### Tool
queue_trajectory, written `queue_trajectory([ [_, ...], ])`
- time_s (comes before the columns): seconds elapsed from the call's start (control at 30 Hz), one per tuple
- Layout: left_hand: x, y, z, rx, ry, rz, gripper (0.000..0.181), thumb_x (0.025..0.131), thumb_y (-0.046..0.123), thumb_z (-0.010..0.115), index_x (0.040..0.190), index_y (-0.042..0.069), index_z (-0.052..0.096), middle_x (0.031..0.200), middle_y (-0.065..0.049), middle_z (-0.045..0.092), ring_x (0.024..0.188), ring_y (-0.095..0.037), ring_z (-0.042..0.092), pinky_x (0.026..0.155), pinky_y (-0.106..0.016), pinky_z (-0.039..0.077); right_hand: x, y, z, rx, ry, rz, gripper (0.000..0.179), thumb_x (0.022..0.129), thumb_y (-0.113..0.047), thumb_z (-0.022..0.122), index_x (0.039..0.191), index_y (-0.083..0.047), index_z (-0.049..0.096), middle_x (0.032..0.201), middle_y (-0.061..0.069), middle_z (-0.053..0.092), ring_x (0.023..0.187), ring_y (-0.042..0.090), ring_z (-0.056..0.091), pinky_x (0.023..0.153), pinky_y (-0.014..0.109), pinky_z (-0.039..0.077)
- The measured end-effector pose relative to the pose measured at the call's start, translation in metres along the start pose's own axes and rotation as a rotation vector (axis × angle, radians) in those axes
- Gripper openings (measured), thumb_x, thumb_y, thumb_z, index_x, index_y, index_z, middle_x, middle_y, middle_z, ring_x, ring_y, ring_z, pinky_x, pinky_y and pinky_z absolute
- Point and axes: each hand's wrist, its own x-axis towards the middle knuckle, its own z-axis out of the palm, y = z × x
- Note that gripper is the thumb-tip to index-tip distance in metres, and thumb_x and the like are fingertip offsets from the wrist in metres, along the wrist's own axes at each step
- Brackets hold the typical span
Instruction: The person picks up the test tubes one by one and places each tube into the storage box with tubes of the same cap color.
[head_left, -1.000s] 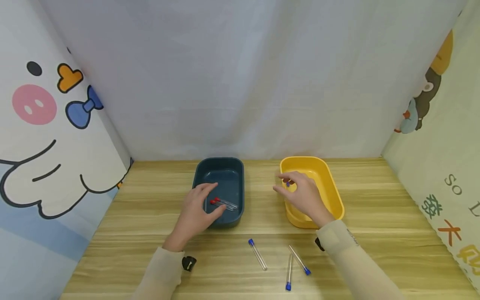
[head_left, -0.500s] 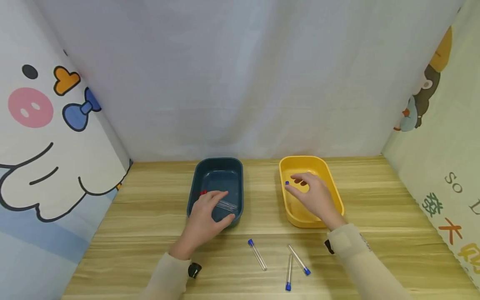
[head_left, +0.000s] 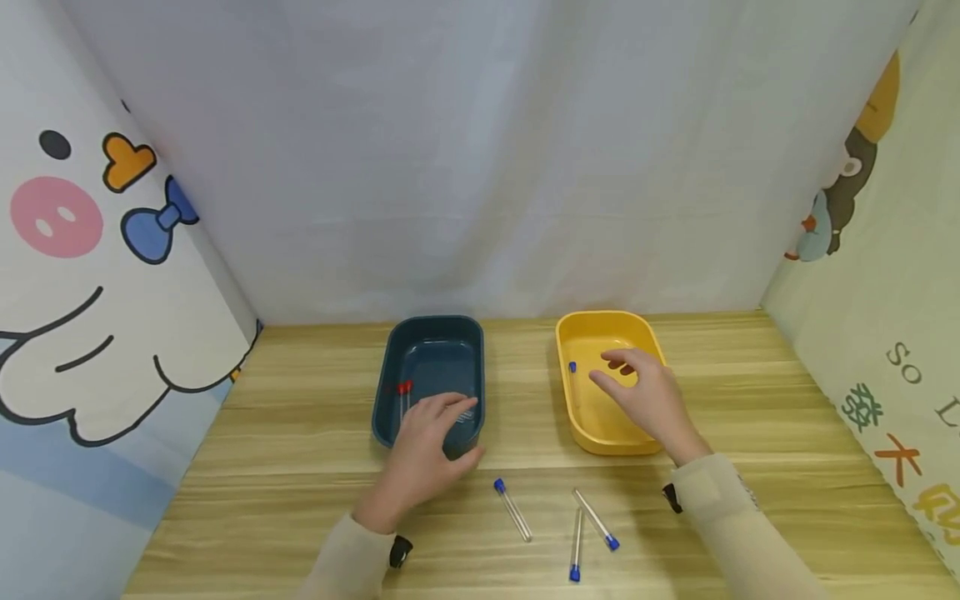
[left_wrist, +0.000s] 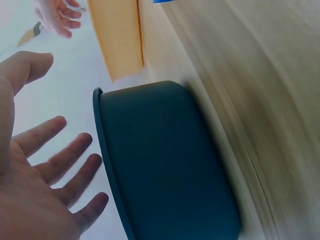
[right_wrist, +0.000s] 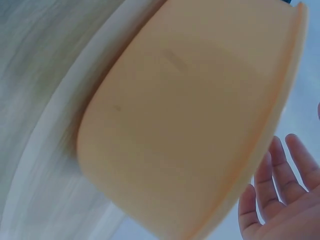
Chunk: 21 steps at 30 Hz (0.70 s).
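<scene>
My left hand (head_left: 423,458) hovers over the near part of the dark blue container (head_left: 442,358), fingers spread and holding nothing. Inside it lie clear tubes with red caps (head_left: 405,387), partly hidden by that hand. Above the right part of the yellow container (head_left: 607,435) is my right hand (head_left: 656,408), its fingers relaxed with nothing in them. A blue-capped tube (head_left: 572,367) lies along that container's left wall. The left wrist view shows the left hand (left_wrist: 45,180) beside the dark container's outer wall (left_wrist: 160,160); the right wrist view shows the right hand (right_wrist: 285,205) beyond the yellow rim.
Three blue-capped tubes lie on the wooden table in front: one on the left (head_left: 513,510), one slanting on the right (head_left: 597,520) and one nearer the front (head_left: 576,546). Behind the containers hangs a pale curtain (head_left: 480,167), with printed cloths at both sides.
My left hand has drawn back toward me and to the right. My right hand has shifted right, away from the blue-capped tube. The red caps have moved left inside the dark container.
</scene>
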Motion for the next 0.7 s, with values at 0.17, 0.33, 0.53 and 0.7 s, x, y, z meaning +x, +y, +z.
queue_trajectory([
  [0.17, -0.002, 0.004, 0.004, 0.026, 0.022, 0.084, 0.063, 0.082, 0.031, 0.088, 0.136, 0.011, 0.066, 0.133, -0.01, 0.065, 0.123, -0.034, 0.061, 0.106, -0.062, 0.046, -0.003, 0.007, -0.004, -0.009, -0.002, 0.025, 0.047, 0.098, -0.036, 0.07, 0.131, -0.003, 0.067, 0.122, 0.02, 0.07, 0.111, 0.038, 0.063, 0.094, 0.054, 0.053],
  [0.33, -0.004, 0.009, 0.005, 0.071, -0.03, 0.108, 0.063, 0.082, 0.038, 0.087, 0.137, 0.013, 0.066, 0.133, -0.007, 0.065, 0.123, -0.032, 0.061, 0.108, -0.059, 0.046, -0.005, 0.011, -0.01, -0.033, 0.007, 0.042, 0.049, 0.1, -0.038, 0.068, 0.132, -0.002, 0.066, 0.123, 0.02, 0.069, 0.111, 0.037, 0.063, 0.095, 0.054, 0.052],
  [0.53, -0.005, 0.014, 0.006, 0.126, -0.093, 0.133, 0.065, 0.084, 0.045, 0.085, 0.138, 0.014, 0.066, 0.135, -0.004, 0.065, 0.125, -0.027, 0.059, 0.113, -0.054, 0.042, -0.006, 0.012, -0.016, -0.042, 0.013, 0.052, 0.049, 0.1, -0.04, 0.068, 0.132, -0.003, 0.066, 0.123, 0.019, 0.069, 0.112, 0.038, 0.062, 0.094, 0.054, 0.052],
  [0.7, -0.006, 0.016, 0.009, 0.099, -0.126, 0.127, 0.064, 0.084, 0.044, 0.084, 0.138, 0.015, 0.065, 0.135, -0.005, 0.066, 0.125, -0.028, 0.058, 0.114, -0.054, 0.041, -0.007, 0.015, -0.019, -0.033, 0.024, 0.066, 0.049, 0.1, -0.04, 0.068, 0.132, -0.002, 0.067, 0.123, 0.02, 0.069, 0.111, 0.037, 0.062, 0.095, 0.054, 0.051],
])
